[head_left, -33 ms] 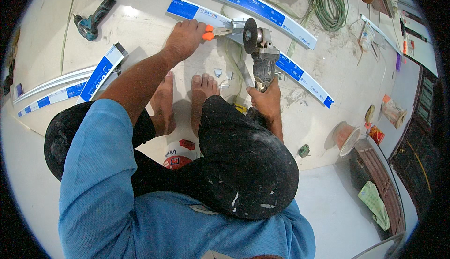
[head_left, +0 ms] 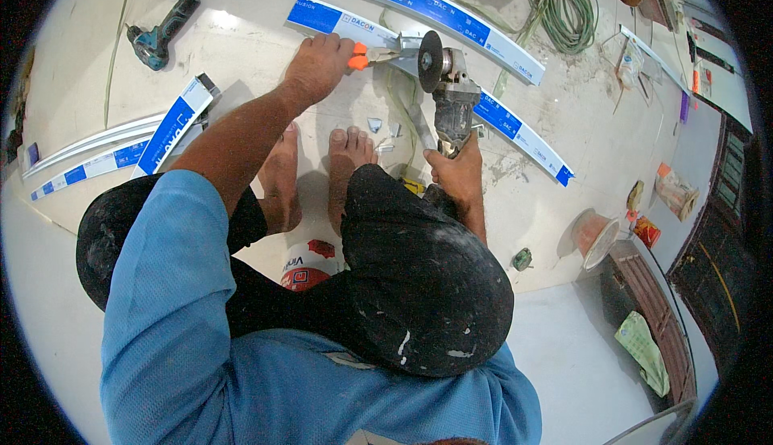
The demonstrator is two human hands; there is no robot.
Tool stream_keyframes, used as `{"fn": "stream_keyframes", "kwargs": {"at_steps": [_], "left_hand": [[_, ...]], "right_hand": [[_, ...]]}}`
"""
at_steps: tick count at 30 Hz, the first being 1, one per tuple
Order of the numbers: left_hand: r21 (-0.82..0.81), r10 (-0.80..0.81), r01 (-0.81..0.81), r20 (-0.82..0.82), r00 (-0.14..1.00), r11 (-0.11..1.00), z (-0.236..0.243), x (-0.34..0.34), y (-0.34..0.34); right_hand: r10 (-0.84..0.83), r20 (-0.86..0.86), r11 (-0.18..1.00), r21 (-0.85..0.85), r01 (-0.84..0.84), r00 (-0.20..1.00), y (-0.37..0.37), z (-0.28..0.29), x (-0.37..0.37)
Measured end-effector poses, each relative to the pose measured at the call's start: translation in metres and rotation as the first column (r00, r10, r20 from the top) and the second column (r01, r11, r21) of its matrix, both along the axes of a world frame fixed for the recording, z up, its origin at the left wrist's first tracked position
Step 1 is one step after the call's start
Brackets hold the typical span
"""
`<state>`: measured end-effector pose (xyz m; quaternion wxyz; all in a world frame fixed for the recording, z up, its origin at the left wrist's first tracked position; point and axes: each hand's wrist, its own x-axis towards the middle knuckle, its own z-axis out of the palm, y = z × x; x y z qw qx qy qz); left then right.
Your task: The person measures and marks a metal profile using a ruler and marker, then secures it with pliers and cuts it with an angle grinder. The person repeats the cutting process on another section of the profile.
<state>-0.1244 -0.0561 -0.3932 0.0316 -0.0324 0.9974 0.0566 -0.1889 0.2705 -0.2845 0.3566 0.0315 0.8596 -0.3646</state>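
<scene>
Grip: wrapped right hand [head_left: 460, 169] around rear of angle grinder [head_left: 455, 108], cutting disc [head_left: 432, 62] at far end. Clasped orange-handled tool [head_left: 358, 57] in left hand [head_left: 316, 66], aimed at small metal piece [head_left: 409, 42] just beside disc. Couldn't tell disc-to-metal contact. Saw blue-and-white strip [head_left: 515, 127] running behind grinder, green coil [head_left: 570, 12] beyond.

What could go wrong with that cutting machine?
The disc of the grinder looks uncovered and could nick the left hand, which holds an orange-handled tool nearby. If the right hand lost its grip, the grinder might drop toward the bare feet. The small scraps by the feet might poke a toe.
</scene>
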Motion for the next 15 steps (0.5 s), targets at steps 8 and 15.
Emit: {"fn": "stream_keyframes", "kwargs": {"at_steps": [8,15], "left_hand": [[-0.006,-0.004,0.004,0.010,1.000,1.000,-0.001,-0.008,-0.004],[-0.009,-0.026,0.026,-0.037,0.999,1.000,-0.005,-0.009,-0.004]], "right_hand": [[0.029,-0.032,1.000,0.005,-0.029,0.999,0.001,-0.012,-0.007],[0.060,-0.105,0.998,0.028,-0.057,0.993,0.010,-0.026,-0.004]]}}
